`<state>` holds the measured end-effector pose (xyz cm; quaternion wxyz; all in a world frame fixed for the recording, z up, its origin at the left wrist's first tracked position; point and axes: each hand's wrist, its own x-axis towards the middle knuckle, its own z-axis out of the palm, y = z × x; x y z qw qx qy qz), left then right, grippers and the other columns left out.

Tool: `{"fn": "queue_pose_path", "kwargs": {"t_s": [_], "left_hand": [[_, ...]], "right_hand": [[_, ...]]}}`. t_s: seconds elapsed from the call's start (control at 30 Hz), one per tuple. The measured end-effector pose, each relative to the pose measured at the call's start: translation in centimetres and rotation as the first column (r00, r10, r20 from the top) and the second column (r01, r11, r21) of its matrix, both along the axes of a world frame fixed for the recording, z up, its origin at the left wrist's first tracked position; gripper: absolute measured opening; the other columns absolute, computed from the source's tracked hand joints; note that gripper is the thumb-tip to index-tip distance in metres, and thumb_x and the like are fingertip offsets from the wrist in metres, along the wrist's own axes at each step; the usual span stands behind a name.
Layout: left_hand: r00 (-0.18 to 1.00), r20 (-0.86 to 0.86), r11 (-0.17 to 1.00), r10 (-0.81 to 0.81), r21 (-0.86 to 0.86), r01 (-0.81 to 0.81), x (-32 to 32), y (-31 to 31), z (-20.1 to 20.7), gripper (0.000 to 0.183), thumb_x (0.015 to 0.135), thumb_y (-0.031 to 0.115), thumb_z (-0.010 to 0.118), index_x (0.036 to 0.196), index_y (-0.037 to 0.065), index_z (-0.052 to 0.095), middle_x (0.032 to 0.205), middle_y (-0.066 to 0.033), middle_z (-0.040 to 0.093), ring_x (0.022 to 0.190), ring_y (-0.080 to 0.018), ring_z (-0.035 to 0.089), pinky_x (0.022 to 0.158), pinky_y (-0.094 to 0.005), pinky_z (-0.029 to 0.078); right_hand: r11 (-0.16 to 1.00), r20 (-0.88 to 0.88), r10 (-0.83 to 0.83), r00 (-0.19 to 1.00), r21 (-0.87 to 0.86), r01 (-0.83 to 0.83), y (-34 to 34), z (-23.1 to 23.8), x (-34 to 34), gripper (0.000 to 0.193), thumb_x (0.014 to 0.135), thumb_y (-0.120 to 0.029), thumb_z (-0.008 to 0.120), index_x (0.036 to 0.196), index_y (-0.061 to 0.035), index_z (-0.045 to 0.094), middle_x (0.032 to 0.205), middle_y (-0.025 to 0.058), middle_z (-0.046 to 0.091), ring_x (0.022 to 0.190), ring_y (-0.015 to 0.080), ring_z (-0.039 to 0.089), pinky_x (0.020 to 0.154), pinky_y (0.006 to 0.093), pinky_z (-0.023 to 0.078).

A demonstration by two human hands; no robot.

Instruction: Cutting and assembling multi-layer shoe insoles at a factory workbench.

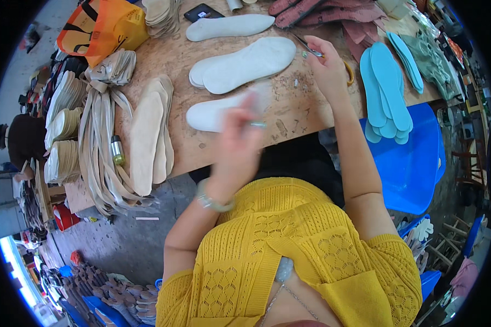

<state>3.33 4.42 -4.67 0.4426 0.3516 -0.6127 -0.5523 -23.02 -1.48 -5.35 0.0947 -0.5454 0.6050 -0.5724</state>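
My right hand (327, 68) is closed around a pair of scissors (349, 74) with yellow handles, its metal blades pointing up and left above the wooden table. My left hand (240, 133) is smeared by motion, so its fingers cannot be read. It hovers over the right part of the nearest white insole (204, 114), near the table's front edge. Beyond that lies a small pile of white insoles (243, 64), slightly fanned. Another white insole (229, 27) rests farther back.
Beige insoles (147, 136) and long pale strips (93, 131) lie at the left, with an orange bag (103, 32) behind. Light-blue insoles (384, 87) overhang the right edge above a blue tub (412, 169). Dark red pieces (327, 13) are heaped at the back.
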Motion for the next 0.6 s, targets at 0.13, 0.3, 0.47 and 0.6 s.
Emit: {"fn": "queue_pose_path", "kwargs": {"t_s": [0.13,0.3,0.47,0.6], "left_hand": [[0.854,0.484,0.857,-0.192,-0.340,0.386,-5.5,2.1,-0.8,0.033,0.088,0.012,0.062,0.116,0.002,0.049,0.139,-0.0247,0.044,0.135,-0.0373,0.036,0.111,-0.0425,0.030],[0.796,0.600,0.780,-0.081,-0.459,0.425,-1.8,0.3,0.4,0.043,0.088,0.013,0.063,0.127,0.002,0.050,0.142,-0.0189,0.044,0.133,-0.0350,0.040,0.111,-0.0456,0.031],[0.427,0.891,0.698,0.150,-0.402,0.593,3.4,-2.3,0.3,0.050,0.087,0.026,0.062,0.133,0.009,0.051,0.146,-0.0187,0.037,0.136,-0.0372,0.033,0.110,-0.0517,0.028],[0.352,0.918,0.657,0.182,-0.380,0.651,4.1,-0.2,0.9,0.056,0.087,0.040,0.060,0.137,0.017,0.050,0.149,-0.0190,0.031,0.138,-0.0393,0.028,0.109,-0.0555,0.025]], "right_hand": [[0.998,-0.093,0.062,0.994,0.032,-0.059,4.4,0.4,0.0,0.034,0.081,0.004,0.058,0.115,-0.0028,0.060,0.114,0.0137,0.060,0.102,0.0261,0.061,0.085,0.0333,0.050],[0.997,-0.356,0.069,0.932,0.062,-0.050,10.1,-0.2,2.5,0.034,0.079,0.006,0.056,0.111,-0.0035,0.060,0.113,0.0155,0.061,0.103,0.0333,0.059,0.089,0.0382,0.049],[0.941,-0.431,0.315,0.846,0.258,-0.219,12.5,-1.3,6.8,0.040,0.081,-0.010,0.067,0.119,-0.0061,0.057,0.132,0.0120,0.053,0.126,0.0331,0.046,0.105,0.0461,0.035],[0.907,-0.558,0.373,0.741,0.387,-0.165,11.7,-1.3,5.3,0.044,0.083,-0.026,0.067,0.123,-0.0108,0.056,0.138,0.0062,0.049,0.134,0.0264,0.039,0.109,0.0518,0.026]]}}
